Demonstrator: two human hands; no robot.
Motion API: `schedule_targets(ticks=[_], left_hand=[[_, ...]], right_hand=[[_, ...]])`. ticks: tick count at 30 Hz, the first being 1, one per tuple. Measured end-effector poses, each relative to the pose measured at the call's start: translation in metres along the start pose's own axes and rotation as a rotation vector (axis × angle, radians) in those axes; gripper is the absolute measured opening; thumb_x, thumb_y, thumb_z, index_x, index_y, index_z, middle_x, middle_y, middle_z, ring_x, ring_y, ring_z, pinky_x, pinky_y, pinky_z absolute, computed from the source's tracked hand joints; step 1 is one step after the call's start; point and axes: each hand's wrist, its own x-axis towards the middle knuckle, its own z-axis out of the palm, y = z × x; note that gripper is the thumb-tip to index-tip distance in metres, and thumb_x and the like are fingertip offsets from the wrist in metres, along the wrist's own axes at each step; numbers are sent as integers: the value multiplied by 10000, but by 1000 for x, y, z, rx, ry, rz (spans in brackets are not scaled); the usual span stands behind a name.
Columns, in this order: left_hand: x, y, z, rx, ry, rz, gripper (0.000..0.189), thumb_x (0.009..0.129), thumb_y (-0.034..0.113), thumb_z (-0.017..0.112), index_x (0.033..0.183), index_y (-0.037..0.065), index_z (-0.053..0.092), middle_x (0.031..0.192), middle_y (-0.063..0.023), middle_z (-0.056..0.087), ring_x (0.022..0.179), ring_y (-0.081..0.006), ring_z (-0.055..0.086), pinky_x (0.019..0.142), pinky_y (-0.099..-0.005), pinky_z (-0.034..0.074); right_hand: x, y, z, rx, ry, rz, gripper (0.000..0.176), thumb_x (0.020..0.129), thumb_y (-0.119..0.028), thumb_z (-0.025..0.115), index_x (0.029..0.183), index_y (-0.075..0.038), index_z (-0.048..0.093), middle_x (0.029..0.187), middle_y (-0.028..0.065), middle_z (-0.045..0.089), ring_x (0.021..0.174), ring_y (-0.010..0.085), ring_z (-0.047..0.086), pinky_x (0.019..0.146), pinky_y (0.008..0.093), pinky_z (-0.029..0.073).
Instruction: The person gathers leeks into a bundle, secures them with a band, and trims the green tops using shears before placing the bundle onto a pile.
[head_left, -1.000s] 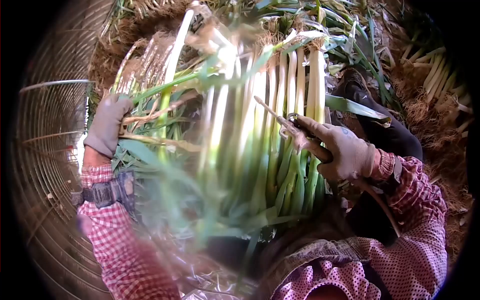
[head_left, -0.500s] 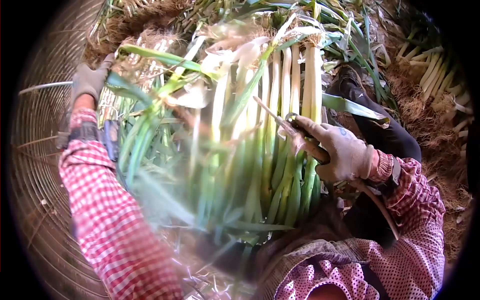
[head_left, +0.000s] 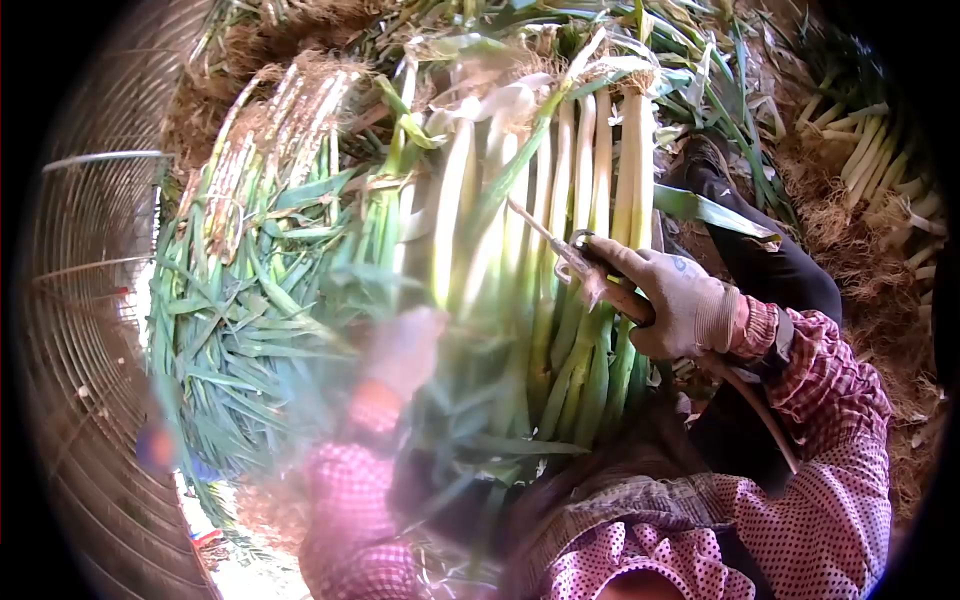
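Note:
In my right hand (head_left: 685, 295) is a narrow-bladed knife (head_left: 625, 298) with a wooden handle; the gloved fingers wrap round it. Its thin tip points up and left, over a row of cleaned long green onions (head_left: 585, 170), white shanks at the far end and green leaves toward me. My left hand (head_left: 405, 350), gloved and smeared by motion, is over the green leaves at the left part of this row. Its fingers cannot be made out. Beside it on the left lies a pile of rooty, untrimmed green onions (head_left: 265, 220).
Ribbed curved sheeting (head_left: 90, 300) rises along the left side. More green onions with brown roots (head_left: 870, 160) lie along the right. My dark-trousered leg (head_left: 780, 250) stretches past the row. Loose leaves (head_left: 690, 60) and roots litter the far side.
My left hand has come from the far left side, by the sheeting, right and toward me to the onion leaves. The right hand with the knife has hardly moved.

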Motion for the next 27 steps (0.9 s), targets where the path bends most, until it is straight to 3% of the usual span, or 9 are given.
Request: schedule_targets(ticks=[3, 8, 12, 15, 17, 19, 22, 25, 27], left_hand=[[-51, 6, -38, -590, 200, 138, 178, 954, 189, 595, 1036, 75, 704, 956, -149, 708, 875, -352, 683, 817, -455, 546], [-117, -8, -145, -1337, -66, 191, 142, 893, 135, 718, 994, 37, 702, 947, -97, 696, 850, -194, 651, 763, -310, 547], [-140, -65, -136, -1598, -249, 141, 257, 882, 193, 714, 1031, -8, 657, 975, -176, 678, 921, -260, 695, 759, -370, 601], [-118, -20, -130, -1492, 34, 482, 360, 843, 338, 764, 1010, 35, 667, 763, -50, 585, 709, -184, 572, 617, -334, 459], [-131, -1, -123, -1576, 223, 311, 384, 870, 373, 739, 1059, 47, 666, 698, 8, 537, 633, -144, 514, 562, -310, 403], [-151, 6, -113, -1702, 412, 56, 362, 944, 343, 648, 1145, 42, 651, 694, 36, 497, 615, -112, 479, 545, -284, 383], [-176, 14, -97, -1872, 662, -345, 338, 1048, 294, 502, 1233, 35, 618, 666, 75, 425, 576, -57, 423, 521, -242, 349], [-189, -4, -98, -1585, 1037, -638, 397, 1082, 240, 443, 1385, -1, 533, 692, 72, 431, 610, -31, 456, 578, -221, 428], [-205, -64, -113, -731, 1091, -295, 449, 1073, 266, 442, 1408, -24, 513, 1034, -67, 562, 946, -158, 564, 819, -301, 502]], right_hand=[[-2, -1, 3, 4, -31, -16, 911, 676, -11, 662, 1509, -29, 296, 770, 181, 657, 709, 337, 687, 646, 422, 541], [-4, -2, 9, -69, -71, 4, 948, 666, -113, 704, 1516, -16, 294, 820, 220, 681, 771, 407, 691, 715, 464, 553], [2, -14, 6, -92, -132, 86, 912, 691, -69, 678, 1519, -33, 300, 875, 188, 693, 760, 349, 703, 729, 430, 588], [2, -14, 3, -14, -59, -8, 847, 770, -12, 625, 1541, -32, 274, 996, 178, 697, 750, 281, 703, 706, 371, 609], [4, -9, 6, 168, 54, -163, 873, 766, 61, 602, 1560, 30, 241, 1102, 191, 671, 806, 215, 686, 634, 290, 594], [-1, -19, -1, 90, -3, -92, 891, 751, 85, 621, 1561, 21, 257, 1132, 190, 655, 781, 190, 657, 612, 272, 581], [2, -39, 24, 101, -113, -239, 910, 740, 49, 665, 1558, -24, 271, 1057, 156, 654, 754, 205, 647, 626, 305, 581], [7, -54, 55, -118, -274, -70, 911, 741, -28, 703, 1548, -80, 282, 994, 138, 658, 780, 258, 669, 662, 369, 592], [11, -51, 66, -218, -280, -68, 955, 701, -86, 700, 1548, -72, 258, 1029, 185, 668, 886, 335, 689, 767, 426, 582]])
